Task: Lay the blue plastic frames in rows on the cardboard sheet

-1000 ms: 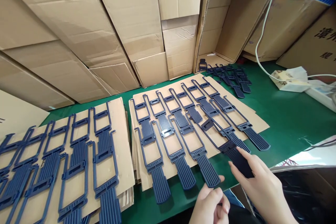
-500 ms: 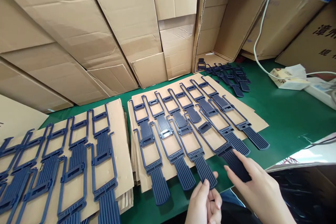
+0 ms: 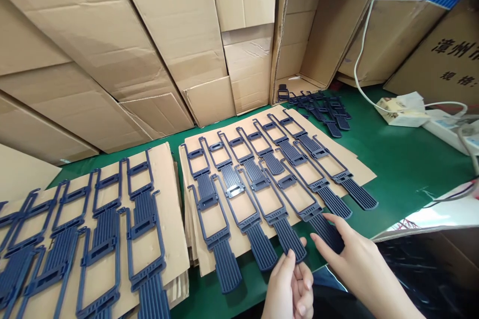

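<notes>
Dark blue plastic frames with ribbed tabs lie in two overlapping rows on a cardboard sheet [image 3: 359, 172]. My left hand [image 3: 288, 284] pinches the tab end of one front-row plastic frame [image 3: 289, 239], thumb on top and fingers curled below. To its right, my right hand [image 3: 346, 246] grips the ribbed tab of another plastic frame [image 3: 325, 227], with thumb and index finger along its two sides. That frame's upper part rests on the cardboard, beside the neighbouring frames. The tabs of the front row overhang the sheet's near edge.
A second cardboard stack [image 3: 170, 229] on the left carries more frames in rows. Loose frames [image 3: 318, 107] are heaped at the back by an open carton [image 3: 295, 35]. A power strip [image 3: 449, 127] and white cable [image 3: 361, 60] are at right on the green table [image 3: 396, 154].
My right hand has brought its frame slightly into line with the front row, settling it beside its neighbours. My left hand keeps its pinch. The whole view has shifted a little.
</notes>
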Action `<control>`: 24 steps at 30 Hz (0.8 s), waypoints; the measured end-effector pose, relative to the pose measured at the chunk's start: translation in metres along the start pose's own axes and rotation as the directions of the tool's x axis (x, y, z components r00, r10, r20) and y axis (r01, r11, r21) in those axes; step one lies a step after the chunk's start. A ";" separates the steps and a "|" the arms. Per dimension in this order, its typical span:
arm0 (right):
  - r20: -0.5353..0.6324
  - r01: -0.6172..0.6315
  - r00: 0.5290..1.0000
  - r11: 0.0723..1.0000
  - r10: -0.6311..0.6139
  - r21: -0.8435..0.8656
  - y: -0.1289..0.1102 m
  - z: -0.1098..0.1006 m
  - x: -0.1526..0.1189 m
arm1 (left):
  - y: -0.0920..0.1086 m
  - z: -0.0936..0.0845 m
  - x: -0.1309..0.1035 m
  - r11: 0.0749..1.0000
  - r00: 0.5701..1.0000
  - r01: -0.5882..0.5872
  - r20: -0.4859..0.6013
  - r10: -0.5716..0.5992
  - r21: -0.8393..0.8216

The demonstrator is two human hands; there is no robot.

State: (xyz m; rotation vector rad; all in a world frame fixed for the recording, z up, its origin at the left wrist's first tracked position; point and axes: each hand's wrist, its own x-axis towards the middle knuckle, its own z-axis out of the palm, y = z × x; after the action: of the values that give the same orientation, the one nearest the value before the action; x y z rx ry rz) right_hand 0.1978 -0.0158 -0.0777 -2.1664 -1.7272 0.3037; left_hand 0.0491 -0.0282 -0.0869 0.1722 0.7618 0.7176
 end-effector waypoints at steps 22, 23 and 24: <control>0.039 -0.085 0.996 0.992 0.082 0.091 -0.033 -0.003 0.005 | 0.001 -0.014 0.003 0.995 0.990 0.093 0.106 -0.089 -0.036; 0.037 -0.085 0.996 0.992 0.082 0.092 -0.034 -0.003 0.005 | 0.000 -0.017 0.002 0.991 0.980 0.132 0.155 -0.126 -0.028; 0.038 -0.080 0.996 0.992 0.077 0.098 -0.034 -0.002 0.005 | -0.001 -0.020 0.001 0.988 0.968 0.157 0.197 -0.156 0.007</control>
State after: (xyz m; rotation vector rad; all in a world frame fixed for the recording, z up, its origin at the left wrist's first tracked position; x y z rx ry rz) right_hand 0.1696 -0.0050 -0.0617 -2.1720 -1.6108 0.4399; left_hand 0.0364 -0.0307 -0.1022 0.1703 0.5755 0.5446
